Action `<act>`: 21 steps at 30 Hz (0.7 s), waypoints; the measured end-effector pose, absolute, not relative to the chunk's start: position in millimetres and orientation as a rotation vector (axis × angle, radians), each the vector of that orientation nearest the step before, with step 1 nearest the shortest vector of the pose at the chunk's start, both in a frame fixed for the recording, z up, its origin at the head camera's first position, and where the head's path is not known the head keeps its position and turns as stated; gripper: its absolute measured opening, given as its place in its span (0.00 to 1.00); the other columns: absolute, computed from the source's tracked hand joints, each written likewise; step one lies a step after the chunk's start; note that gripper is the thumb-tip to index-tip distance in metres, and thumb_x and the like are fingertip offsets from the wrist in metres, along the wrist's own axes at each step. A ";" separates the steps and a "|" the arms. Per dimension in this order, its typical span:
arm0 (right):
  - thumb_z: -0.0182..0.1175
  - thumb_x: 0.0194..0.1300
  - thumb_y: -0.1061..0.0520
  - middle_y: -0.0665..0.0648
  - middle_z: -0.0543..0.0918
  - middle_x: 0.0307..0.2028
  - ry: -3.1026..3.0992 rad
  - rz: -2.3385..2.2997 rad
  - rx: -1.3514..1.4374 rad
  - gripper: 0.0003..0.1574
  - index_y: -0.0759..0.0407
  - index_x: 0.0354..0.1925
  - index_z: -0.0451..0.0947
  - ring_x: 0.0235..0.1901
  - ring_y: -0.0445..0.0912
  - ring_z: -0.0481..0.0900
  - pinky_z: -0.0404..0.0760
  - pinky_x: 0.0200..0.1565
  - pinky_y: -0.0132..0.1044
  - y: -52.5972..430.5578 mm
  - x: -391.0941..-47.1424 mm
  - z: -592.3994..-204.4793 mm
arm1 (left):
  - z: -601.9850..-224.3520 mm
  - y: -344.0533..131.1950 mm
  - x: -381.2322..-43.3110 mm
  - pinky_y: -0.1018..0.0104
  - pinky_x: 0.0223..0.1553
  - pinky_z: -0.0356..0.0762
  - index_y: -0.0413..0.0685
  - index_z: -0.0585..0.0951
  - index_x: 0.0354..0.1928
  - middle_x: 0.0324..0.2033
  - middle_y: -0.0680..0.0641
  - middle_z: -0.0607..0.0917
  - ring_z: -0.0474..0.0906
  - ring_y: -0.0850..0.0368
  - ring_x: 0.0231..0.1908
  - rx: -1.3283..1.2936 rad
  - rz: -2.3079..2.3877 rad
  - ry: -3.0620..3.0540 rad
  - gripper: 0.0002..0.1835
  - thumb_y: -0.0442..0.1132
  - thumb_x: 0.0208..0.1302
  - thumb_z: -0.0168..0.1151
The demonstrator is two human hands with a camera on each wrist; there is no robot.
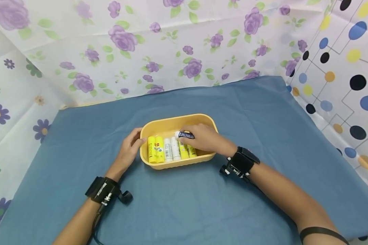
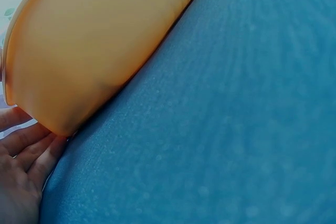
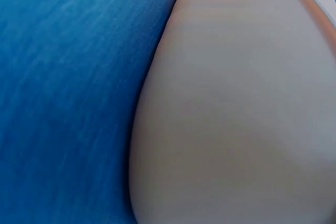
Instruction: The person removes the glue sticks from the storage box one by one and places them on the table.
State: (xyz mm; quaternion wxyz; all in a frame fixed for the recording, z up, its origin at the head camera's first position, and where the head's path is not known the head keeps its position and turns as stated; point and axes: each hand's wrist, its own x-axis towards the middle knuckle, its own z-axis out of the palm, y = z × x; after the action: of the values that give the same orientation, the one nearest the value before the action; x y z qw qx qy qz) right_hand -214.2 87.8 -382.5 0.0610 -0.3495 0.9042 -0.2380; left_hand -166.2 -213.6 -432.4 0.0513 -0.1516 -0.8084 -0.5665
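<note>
Head view: A yellow plastic bin (image 1: 174, 166) stands on the blue-covered table (image 1: 171, 207) at frame center. Along its near wall lies a row of glue sticks: two yellow (image 1: 155, 149) at left, two white (image 1: 171, 149) in the middle, two yellow at right. The right hand (image 1: 207, 136) pinches a dark-labelled glue stick (image 1: 185, 134) over the row, white end pointing left. The left hand (image 1: 127, 149) grips the bin's left end, thumb at the rim.

Left wrist view: The bin's outer wall fills the upper left. At lower left, the left fingers (image 2: 26, 137), mostly hidden in the head view, extend against the wall near its base.

Right wrist view: The outer wall occupies the right side, the table the left; the right fingers' state cannot be told here.
</note>
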 end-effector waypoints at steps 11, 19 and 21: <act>0.55 0.75 0.38 0.50 0.86 0.46 2.737 -0.659 -0.996 0.28 0.53 0.63 0.78 0.38 0.41 0.80 0.78 0.45 0.39 86.7 -212.9 -380.6 | -428.9 -212.0 -165.8 0.70 0.57 0.71 0.47 0.72 0.68 0.61 0.43 0.78 0.75 0.50 0.61 -0.420 -1.738 -2.479 0.20 0.41 0.79 0.51; 0.54 0.76 0.38 0.50 0.85 0.44 2.739 -0.622 -0.990 0.30 0.53 0.65 0.76 0.36 0.41 0.79 0.76 0.43 0.38 85.3 -212.8 -381.0 | -431.7 -213.9 -166.8 0.71 0.57 0.71 0.44 0.72 0.68 0.61 0.41 0.78 0.74 0.47 0.61 -0.448 -1.734 -2.458 0.20 0.40 0.79 0.50; 0.54 0.75 0.38 0.49 0.85 0.44 2.742 -0.616 -0.993 0.30 0.53 0.65 0.76 0.35 0.41 0.79 0.76 0.43 0.37 84.9 -212.8 -381.0 | -432.2 -214.4 -166.7 0.71 0.57 0.71 0.45 0.72 0.68 0.62 0.41 0.78 0.74 0.47 0.61 -0.449 -1.727 -2.459 0.20 0.40 0.79 0.50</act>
State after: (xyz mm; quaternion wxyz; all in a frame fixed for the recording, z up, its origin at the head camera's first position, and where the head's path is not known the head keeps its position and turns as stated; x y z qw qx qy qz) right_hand -212.8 84.9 -381.0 0.0804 -0.3319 0.9170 -0.2059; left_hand -166.7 -214.4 -432.2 0.0516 -0.1476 -0.8083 -0.5676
